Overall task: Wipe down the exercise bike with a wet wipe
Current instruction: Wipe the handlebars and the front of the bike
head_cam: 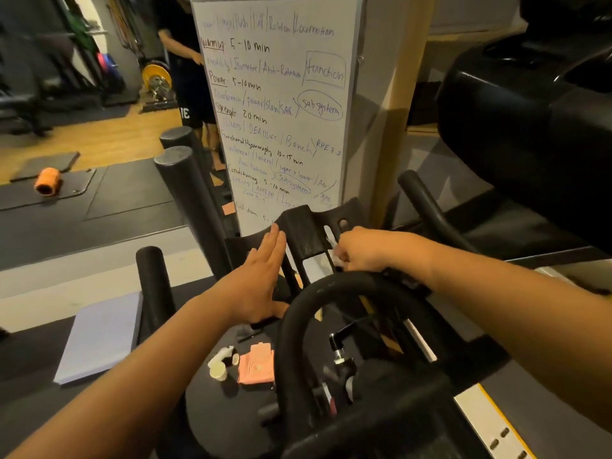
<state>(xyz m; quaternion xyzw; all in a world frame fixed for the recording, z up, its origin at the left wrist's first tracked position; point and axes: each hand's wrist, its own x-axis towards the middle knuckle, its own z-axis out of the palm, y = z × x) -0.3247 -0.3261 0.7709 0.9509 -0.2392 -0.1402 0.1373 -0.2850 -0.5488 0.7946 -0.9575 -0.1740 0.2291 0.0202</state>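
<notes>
Nearby, a pink cloth (256, 364) lies below the bike's black handlebar (298, 303). Past it, the left hand (261, 276) rests flat against the bike's tray (301, 233), fingers straight and together. The right hand (361, 250) has curled fingers pinching a white wipe (336, 260) against the tray's right side. Behind stands a whiteboard (281, 94) full of writing.

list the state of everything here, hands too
left hand: open, fingers straight, flat against the holder
right hand: curled round the wipe
wipe: bunched up, pressed to the holder
holder: tilted back, nothing in it
whiteboard: upright, covered in writing
foam roller: lying on a mat
</notes>
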